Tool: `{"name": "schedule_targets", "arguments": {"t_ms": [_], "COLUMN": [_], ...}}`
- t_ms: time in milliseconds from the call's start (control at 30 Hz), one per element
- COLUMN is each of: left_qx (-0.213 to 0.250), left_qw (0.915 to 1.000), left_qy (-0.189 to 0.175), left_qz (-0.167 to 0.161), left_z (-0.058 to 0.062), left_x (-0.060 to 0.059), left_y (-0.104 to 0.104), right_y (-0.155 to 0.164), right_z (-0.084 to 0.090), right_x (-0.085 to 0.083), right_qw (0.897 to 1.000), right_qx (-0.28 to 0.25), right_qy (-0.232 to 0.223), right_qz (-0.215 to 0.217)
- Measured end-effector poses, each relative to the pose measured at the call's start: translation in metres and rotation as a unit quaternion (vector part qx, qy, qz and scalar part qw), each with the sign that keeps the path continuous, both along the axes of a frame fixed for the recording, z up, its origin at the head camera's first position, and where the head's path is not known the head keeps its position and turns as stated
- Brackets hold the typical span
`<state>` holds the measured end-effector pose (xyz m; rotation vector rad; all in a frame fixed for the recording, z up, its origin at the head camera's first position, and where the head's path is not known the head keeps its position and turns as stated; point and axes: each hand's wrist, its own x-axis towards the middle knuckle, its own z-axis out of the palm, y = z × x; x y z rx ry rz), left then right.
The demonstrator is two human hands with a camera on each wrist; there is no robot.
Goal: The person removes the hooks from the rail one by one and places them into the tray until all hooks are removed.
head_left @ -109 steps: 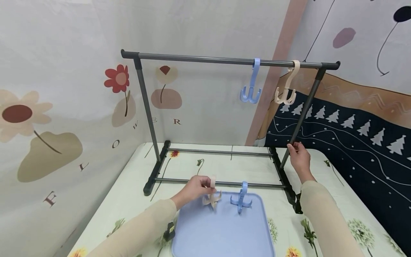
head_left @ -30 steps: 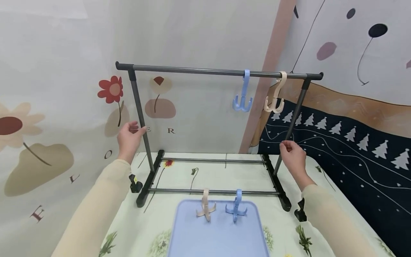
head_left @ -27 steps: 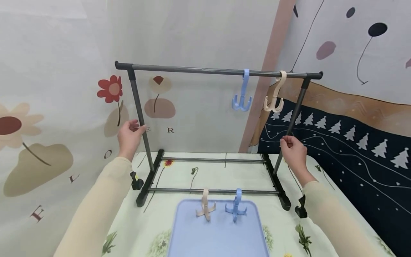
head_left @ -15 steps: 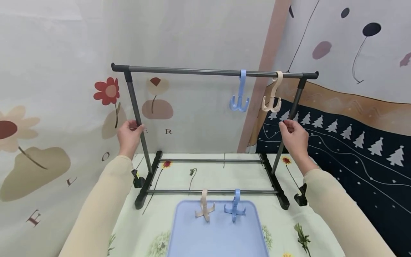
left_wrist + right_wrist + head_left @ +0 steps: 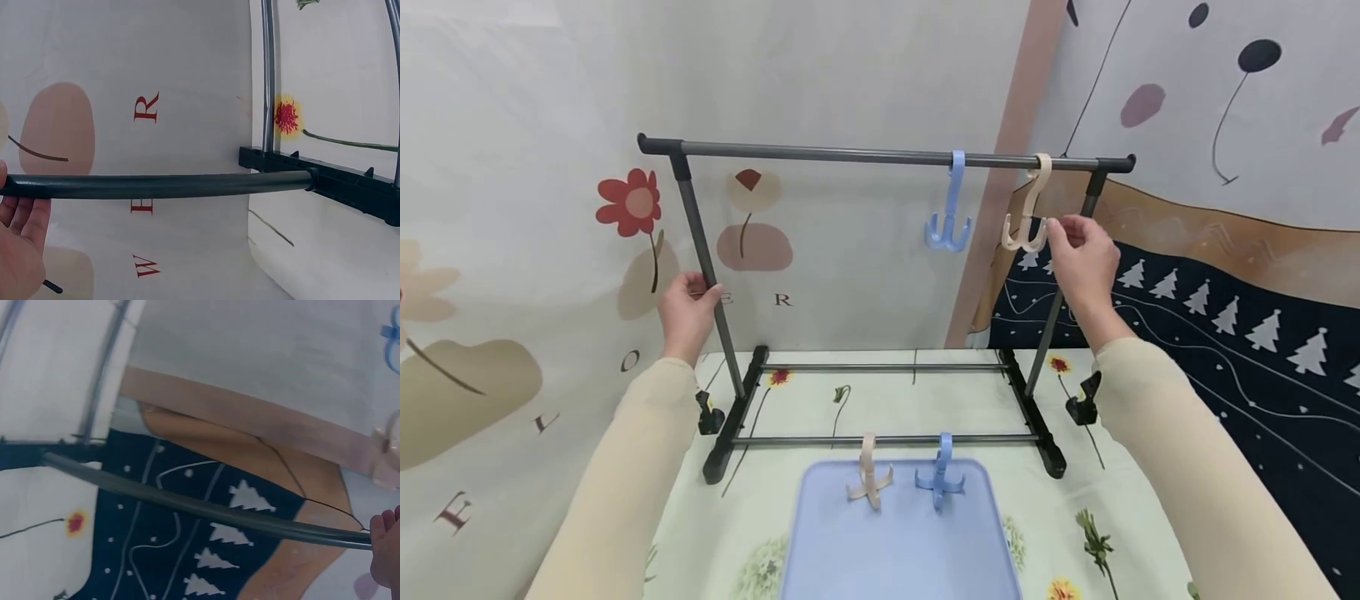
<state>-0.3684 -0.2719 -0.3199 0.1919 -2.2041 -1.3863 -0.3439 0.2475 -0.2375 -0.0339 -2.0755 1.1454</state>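
Left hand (image 5: 687,304) grips the grey metal rack's left upright (image 5: 700,250), steadying it. Right hand (image 5: 1078,254), fingers loosely curled and holding nothing, reaches the beige plastic hook (image 5: 1025,218) beside its fingertips; pinching and unhooking it likely follows.

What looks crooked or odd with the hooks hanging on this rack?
The beige plastic hook on the grey top bar hangs tilted, its claws swung left of its loop, while the blue plastic hook beside it hangs straight. The right hand is at the beige one's claws. The two hooks on the low front bar look upright.
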Motion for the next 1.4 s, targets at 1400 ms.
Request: {"name": "schedule_targets", "arguments": {"t_ms": [1400], "left_qx": [-0.006], "left_qw": [0.9999], "left_qy": [0.008], "left_qz": [0.002], "left_z": [0.000], "left_x": [0.001], "left_y": [-0.002], "right_y": [-0.046], "right_z": [0.034], "right_x": [-0.024], "right_qw": [0.997], "right_qx": [-0.065], "right_qy": [-0.039], "right_qz": [-0.032]}}
